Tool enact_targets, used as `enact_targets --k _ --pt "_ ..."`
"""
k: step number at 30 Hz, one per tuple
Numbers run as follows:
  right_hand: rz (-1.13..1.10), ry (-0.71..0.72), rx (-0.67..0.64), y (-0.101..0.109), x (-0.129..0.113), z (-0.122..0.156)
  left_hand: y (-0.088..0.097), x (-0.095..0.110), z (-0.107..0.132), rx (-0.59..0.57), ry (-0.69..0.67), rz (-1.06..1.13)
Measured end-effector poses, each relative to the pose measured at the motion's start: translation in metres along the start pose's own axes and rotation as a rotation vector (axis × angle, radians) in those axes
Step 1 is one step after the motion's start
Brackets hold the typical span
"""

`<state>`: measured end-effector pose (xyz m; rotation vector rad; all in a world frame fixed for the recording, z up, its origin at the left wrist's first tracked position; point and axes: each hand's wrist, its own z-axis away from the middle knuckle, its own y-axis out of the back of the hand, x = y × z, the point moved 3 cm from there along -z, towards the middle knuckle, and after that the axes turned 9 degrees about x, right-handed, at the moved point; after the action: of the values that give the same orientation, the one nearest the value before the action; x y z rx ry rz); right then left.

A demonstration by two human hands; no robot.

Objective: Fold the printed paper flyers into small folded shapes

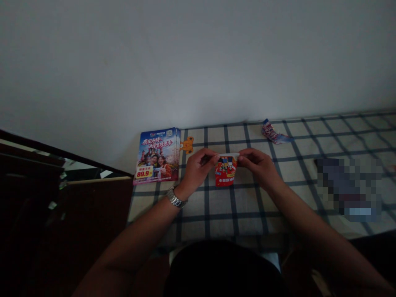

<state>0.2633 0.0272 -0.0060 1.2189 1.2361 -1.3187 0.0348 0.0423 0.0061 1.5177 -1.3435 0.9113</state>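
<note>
Between my two hands hangs a small red flyer [226,173] with white lettering, printed figures and a white strip along its top edge. My left hand [200,163] pinches the top left corner of it between thumb and fingers. At the top right corner, my right hand [254,162] has the same pinch grip. The flyer is over the checked cloth; whether its lower edge touches the cloth I cannot tell. A stack of blue flyers [158,154] lies left of my left hand, with an orange bear-shaped piece [187,144] against its right side.
A crumpled blue and red paper [274,133] lies near the wall [198,62]. Farther right rests a dark, blurred-out object [346,187]. The checked cloth [192,222] covers the surface, which ends on the left beside a dark wooden edge [77,159].
</note>
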Motion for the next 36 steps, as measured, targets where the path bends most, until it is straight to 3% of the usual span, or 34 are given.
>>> enact_targets --k 12,29,36 --pt "0.075 0.069 0.039 0.0007 -0.0027 0.0009 -0.0028 0.0048 0.0012 -0.045 -0.003 0.007" --pt "0.017 0.135 0.060 -0.0024 -0.0058 0.0027 -0.0046 0.0020 0.0012 -0.037 0.019 0.000" --pt "0.015 0.037 0.056 -0.0038 -0.0019 -0.0013 -0.0051 0.0002 -0.0018 -0.014 0.060 0.032"
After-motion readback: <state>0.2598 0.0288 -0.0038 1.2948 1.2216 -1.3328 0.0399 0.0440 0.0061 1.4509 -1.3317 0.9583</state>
